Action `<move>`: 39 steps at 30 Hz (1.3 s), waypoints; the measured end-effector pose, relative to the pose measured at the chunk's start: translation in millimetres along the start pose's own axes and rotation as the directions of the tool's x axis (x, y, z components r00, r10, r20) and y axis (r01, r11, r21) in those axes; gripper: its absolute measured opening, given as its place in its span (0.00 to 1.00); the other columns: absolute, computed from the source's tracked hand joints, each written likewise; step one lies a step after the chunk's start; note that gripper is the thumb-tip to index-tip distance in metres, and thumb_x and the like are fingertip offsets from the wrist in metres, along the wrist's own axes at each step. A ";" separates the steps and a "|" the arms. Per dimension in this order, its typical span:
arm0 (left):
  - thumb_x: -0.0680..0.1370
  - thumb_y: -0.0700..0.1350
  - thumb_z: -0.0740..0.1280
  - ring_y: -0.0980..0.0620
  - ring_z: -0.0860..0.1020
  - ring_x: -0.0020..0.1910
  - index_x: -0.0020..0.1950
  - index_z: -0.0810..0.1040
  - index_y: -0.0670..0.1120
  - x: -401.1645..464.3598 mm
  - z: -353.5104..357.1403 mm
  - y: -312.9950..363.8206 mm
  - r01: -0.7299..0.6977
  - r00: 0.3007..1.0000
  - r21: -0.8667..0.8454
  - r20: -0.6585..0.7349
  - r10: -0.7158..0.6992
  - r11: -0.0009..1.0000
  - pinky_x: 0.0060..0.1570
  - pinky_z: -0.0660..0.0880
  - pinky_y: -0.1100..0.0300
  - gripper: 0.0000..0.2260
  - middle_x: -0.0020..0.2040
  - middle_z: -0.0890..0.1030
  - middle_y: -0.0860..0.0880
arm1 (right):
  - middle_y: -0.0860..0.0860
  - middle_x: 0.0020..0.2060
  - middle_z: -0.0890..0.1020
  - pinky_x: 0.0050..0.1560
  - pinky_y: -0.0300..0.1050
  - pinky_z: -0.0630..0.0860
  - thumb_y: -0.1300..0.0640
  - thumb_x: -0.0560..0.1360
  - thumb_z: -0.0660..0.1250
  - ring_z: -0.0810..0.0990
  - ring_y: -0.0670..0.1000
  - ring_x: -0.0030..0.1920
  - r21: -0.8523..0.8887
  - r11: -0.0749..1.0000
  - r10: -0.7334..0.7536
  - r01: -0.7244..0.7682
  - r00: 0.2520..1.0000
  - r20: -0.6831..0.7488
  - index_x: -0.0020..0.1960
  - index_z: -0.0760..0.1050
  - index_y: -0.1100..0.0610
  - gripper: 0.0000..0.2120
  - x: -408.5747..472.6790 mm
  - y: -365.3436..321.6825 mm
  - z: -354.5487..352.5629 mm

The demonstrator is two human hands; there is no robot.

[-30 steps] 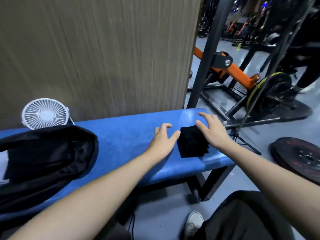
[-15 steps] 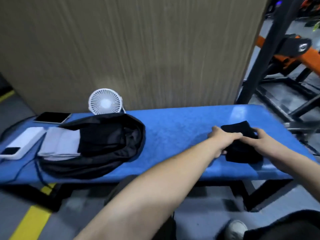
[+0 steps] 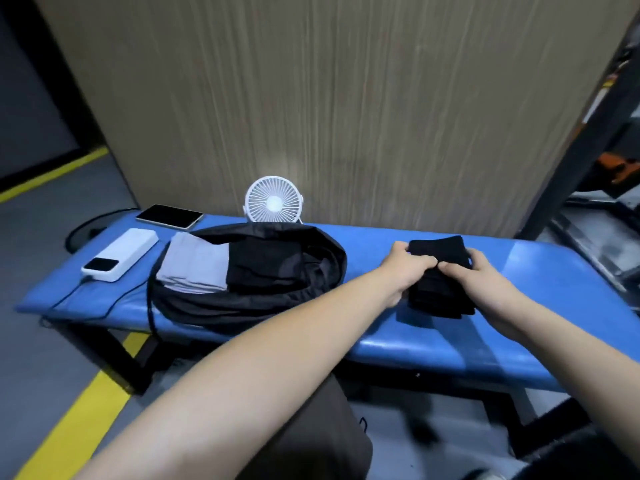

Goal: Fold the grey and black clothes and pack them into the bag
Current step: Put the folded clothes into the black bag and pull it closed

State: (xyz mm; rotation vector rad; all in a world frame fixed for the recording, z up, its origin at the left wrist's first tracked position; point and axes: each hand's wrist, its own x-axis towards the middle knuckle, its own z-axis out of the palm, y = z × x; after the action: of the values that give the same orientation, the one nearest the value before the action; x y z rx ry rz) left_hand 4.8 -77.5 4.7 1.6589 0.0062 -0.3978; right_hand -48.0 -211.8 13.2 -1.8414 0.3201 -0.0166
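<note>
both hands, left hand [image 3: 407, 263] and right hand [image 3: 485, 277], pinch the folded black cloth [image 3: 440, 271] to carry it left toward the open bag [image 3: 277, 299]

You're in a gym, looks like: that blue padded bench [image 3: 433, 348] on dark legs is a workout bench, the black steel upright [image 3: 585, 157] on your right belongs to some rack, and there's a bit of orange machine part [image 3: 620, 168] behind it. Grey floor with yellow lines [image 3: 69, 420] and a wood-grain panel [image 3: 329, 109] at the back fit that too
</note>
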 end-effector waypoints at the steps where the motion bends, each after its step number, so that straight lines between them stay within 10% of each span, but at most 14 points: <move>1: 0.75 0.46 0.71 0.45 0.79 0.58 0.66 0.69 0.47 -3.7 -17.3 3.3 -0.013 1.000 -0.006 -0.025 0.012 1.000 0.55 0.77 0.53 0.21 0.60 0.79 0.43 | 0.48 0.58 0.80 0.51 0.45 0.75 0.53 0.80 0.66 0.80 0.48 0.55 0.008 1.000 -0.017 0.016 1.000 0.026 0.70 0.65 0.51 0.21 1.6 -8.6 13.8; 12: 0.72 0.46 0.72 0.45 0.82 0.55 0.62 0.71 0.47 -57.2 -184.9 3.9 -0.069 0.956 -0.096 -0.292 0.038 0.993 0.55 0.80 0.50 0.21 0.57 0.82 0.42 | 0.49 0.57 0.80 0.50 0.44 0.77 0.53 0.79 0.67 0.81 0.50 0.56 -0.011 0.987 -0.152 0.161 0.952 0.266 0.69 0.63 0.52 0.21 -4.1 -78.6 171.7; 25: 0.78 0.44 0.68 0.54 0.79 0.38 0.65 0.69 0.47 -90.0 -289.8 -6.9 -0.032 0.920 -0.070 -0.391 0.002 0.997 0.29 0.76 0.64 0.17 0.50 0.80 0.46 | 0.51 0.60 0.80 0.66 0.54 0.75 0.44 0.68 0.71 0.80 0.51 0.60 -0.023 0.973 -0.206 0.230 0.906 0.370 0.70 0.65 0.53 0.34 -10.3 -107.6 278.2; 39: 0.71 0.52 0.74 0.48 0.83 0.48 0.64 0.71 0.51 -63.6 -293.4 -4.8 -0.093 0.937 0.075 -0.330 0.113 0.993 0.50 0.78 0.51 0.24 0.51 0.84 0.47 | 0.49 0.56 0.83 0.63 0.54 0.77 0.46 0.70 0.70 0.83 0.50 0.56 0.005 0.978 -0.196 0.210 0.902 0.384 0.63 0.73 0.52 0.24 15.0 -110.0 257.3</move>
State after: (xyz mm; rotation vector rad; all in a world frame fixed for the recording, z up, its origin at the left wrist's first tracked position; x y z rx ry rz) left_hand 18.4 220.6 38.1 1.7591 0.1611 -0.0334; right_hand 34.6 54.8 39.1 -1.8592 -0.1486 0.2053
